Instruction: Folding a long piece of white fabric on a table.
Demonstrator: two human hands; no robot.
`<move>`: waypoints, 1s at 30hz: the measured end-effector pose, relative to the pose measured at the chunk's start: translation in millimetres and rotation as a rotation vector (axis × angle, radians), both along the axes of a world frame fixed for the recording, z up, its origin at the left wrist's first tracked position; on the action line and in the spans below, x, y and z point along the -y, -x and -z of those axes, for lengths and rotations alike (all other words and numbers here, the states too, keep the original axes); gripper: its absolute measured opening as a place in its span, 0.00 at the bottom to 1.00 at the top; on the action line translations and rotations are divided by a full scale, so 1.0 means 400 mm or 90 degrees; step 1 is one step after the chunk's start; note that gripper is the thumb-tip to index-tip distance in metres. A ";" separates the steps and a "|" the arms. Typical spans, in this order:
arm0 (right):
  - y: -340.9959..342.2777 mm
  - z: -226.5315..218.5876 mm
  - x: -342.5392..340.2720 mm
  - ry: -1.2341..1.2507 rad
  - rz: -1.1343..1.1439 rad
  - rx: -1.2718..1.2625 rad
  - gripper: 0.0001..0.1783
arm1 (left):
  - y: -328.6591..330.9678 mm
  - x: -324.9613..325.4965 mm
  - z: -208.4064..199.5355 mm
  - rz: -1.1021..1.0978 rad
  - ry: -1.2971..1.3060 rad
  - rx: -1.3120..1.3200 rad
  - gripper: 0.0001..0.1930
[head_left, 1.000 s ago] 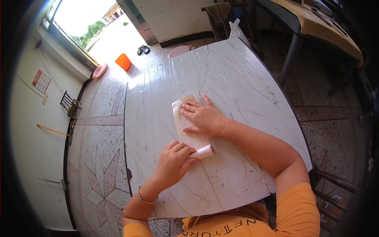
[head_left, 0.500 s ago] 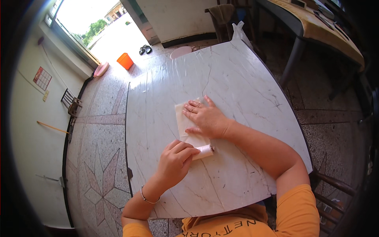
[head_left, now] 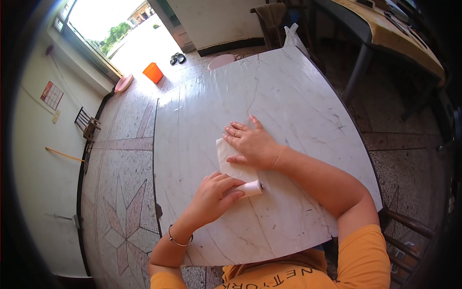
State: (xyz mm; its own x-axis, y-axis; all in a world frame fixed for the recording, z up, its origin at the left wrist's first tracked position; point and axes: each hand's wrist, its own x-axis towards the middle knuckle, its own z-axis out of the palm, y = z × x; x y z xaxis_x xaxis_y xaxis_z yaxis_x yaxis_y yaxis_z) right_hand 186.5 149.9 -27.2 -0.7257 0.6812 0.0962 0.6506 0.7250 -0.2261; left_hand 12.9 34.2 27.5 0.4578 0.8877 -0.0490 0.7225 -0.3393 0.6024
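Note:
A pale cream sheet of thin paper or cloth (head_left: pixel 226 153) lies on the marble-patterned table. Its near end is wound into a small white roll (head_left: pixel 252 188) with a dark core showing at the right end. Around the left part of this roll my left hand (head_left: pixel 211 196) is closed, thumb on the near side and fingers over the top. My right hand (head_left: pixel 255 146) rests flat with fingers spread, partly over the sheet's right side and far end. The roll's left end is hidden under my left hand.
The table (head_left: pixel 288 202) has a glossy clear cover, wrinkled at the far left. An orange bucket (head_left: pixel 153 72), dark sandals (head_left: pixel 177 59) and a pink stool (head_left: pixel 222 61) are on the floor beyond. A wooden chair (head_left: pixel 409 224) stands at right; another table (head_left: pixel 370 24) is at far right.
The sheet's far end has slid toward me, so less of it lies flat past my right hand. My left fingers have shifted on the roll; my right hand stays nearly in place.

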 end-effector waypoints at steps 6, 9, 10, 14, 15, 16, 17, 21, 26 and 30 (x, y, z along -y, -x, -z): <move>0.003 0.002 0.001 -0.024 -0.002 0.017 0.39 | -0.004 0.009 0.043 -0.084 -0.152 0.040 0.11; 0.001 0.013 -0.004 -0.035 0.002 0.031 0.39 | 0.000 0.006 0.057 -0.012 -0.234 0.018 0.12; 0.001 0.010 -0.002 -0.030 -0.001 0.027 0.39 | -0.004 0.010 0.048 -0.012 -0.238 0.017 0.12; 0.003 0.007 -0.005 -0.024 -0.002 0.027 0.38 | -0.007 0.010 0.031 0.019 -0.262 -0.008 0.10; 0.002 0.008 -0.005 -0.024 -0.002 0.027 0.38 | -0.003 0.004 0.031 0.031 -0.233 0.001 0.10; -0.002 0.007 -0.005 -0.020 0.004 0.023 0.38 | -0.001 0.000 0.026 0.030 -0.232 0.000 0.10; -0.005 0.005 -0.005 -0.017 0.010 0.020 0.38 | 0.002 -0.003 0.019 0.043 -0.185 0.010 0.09; -0.002 0.004 -0.011 0.006 0.013 0.026 0.38 | 0.006 -0.017 0.015 0.005 -0.067 0.049 0.08; 0.003 0.035 -0.019 -0.047 0.037 -0.040 0.37 | 0.001 -0.046 0.043 -0.055 -0.181 0.066 0.06; 0.001 0.029 -0.018 -0.044 0.033 -0.032 0.37 | 0.019 -0.039 0.079 -0.058 -0.240 0.063 0.08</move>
